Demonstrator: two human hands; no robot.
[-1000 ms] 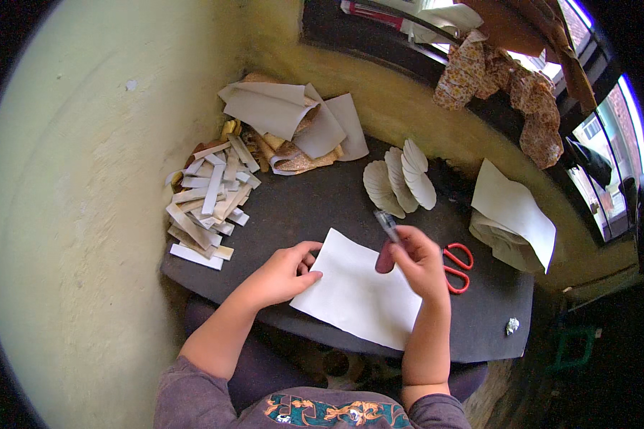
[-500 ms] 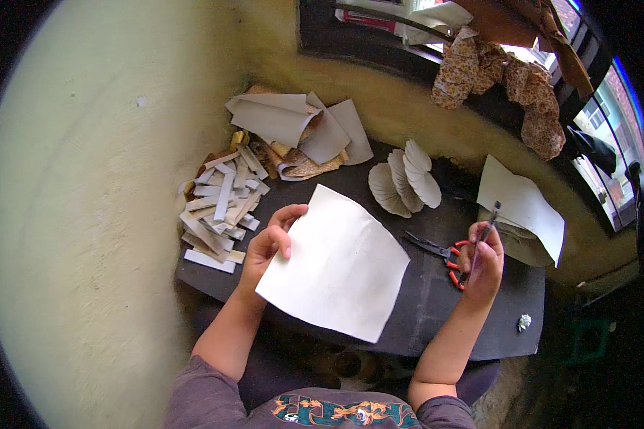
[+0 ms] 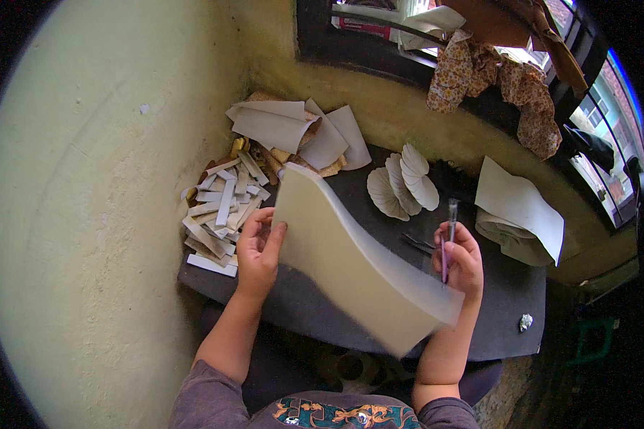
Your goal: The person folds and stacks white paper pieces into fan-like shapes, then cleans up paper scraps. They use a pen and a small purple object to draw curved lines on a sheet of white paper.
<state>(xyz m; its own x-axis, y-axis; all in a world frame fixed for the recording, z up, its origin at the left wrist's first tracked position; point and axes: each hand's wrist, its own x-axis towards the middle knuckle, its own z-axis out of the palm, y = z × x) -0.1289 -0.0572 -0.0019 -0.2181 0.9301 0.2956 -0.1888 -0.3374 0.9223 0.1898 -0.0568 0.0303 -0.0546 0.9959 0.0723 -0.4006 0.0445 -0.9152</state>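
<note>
- A small dark bench [image 3: 508,300] sits in the corner of a yellow-walled room, under a dark window frame where a flowered cloth [image 3: 494,79] hangs.
- The left hand [image 3: 259,247] is clenched on the left edge of a large pale sheet [image 3: 350,264], thumb on the near face, fingers behind it.
- The sheet is lifted off the bench and curls; its long axis runs from the upper left, by the left hand, down toward the lower right, where its far corner ends just below the right hand [image 3: 459,261].
- The right hand is closed around a thin pen-like tool [image 3: 448,236] held nearly upright, tip up; whether it is a pen or a small blade is hard to tell at this size.
- Only the left hand carries the sheet; the right hand is beside its lower right edge, perhaps just touching it.
- Scissors [image 3: 418,245] lie mostly hidden behind the sheet, just left of the right hand.
- A pile of short pale strips [image 3: 218,211] lies at the bench's left end, near the left hand.
- Rounded fan-shaped cut pieces [image 3: 404,182] stand at the back, curled sheets [image 3: 293,129] lie in the corner, and folded sheets [image 3: 519,204] lie at the right.
- A small crumpled scrap [image 3: 525,322] rests near the bench's right front edge.
</note>
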